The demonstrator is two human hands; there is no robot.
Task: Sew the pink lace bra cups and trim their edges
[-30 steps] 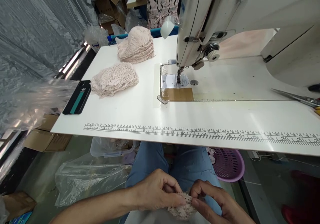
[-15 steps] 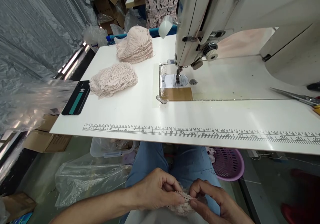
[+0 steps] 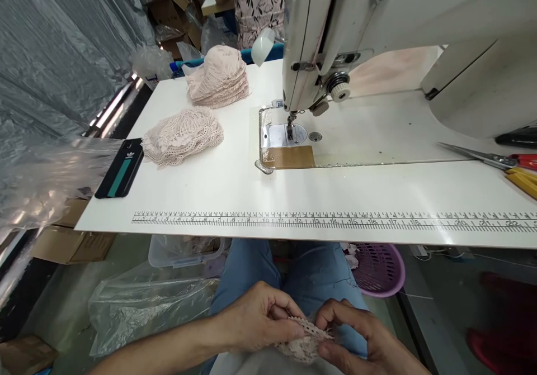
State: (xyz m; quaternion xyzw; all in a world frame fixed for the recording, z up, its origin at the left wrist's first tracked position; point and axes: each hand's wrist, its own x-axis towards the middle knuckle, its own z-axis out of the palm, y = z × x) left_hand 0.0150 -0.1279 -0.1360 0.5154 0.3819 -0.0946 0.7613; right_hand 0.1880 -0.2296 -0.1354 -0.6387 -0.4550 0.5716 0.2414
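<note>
Over my lap, in front of the table edge, I hold a small piece of cream-pink lace [image 3: 305, 346]. My left hand [image 3: 268, 322] pinches its left side between thumb and fingers. At its right edge, my right hand [image 3: 352, 336] has thumb and forefinger closed on the lace, where loose threads stick out. The lower part of the lace lies over whitish cloth and is partly hidden by my fingers. Two stacks of similar lace pieces, a nearer stack [image 3: 184, 136] and a farther stack [image 3: 220, 77], lie on the left of the sewing table.
A sewing machine [image 3: 310, 45] stands on the white table [image 3: 201, 190], with a printed ruler along the front edge. Scissors [image 3: 482, 154] lie at the right, a black phone [image 3: 120, 168] at the left. Below are a purple basket [image 3: 380, 271] and a clear bin [image 3: 184, 257]. Another person stands behind.
The camera view has shifted slightly, showing more of the scissors. My fingers have shifted a little on the lace, and more of its frayed right edge shows. Both hands keep their grip.
</note>
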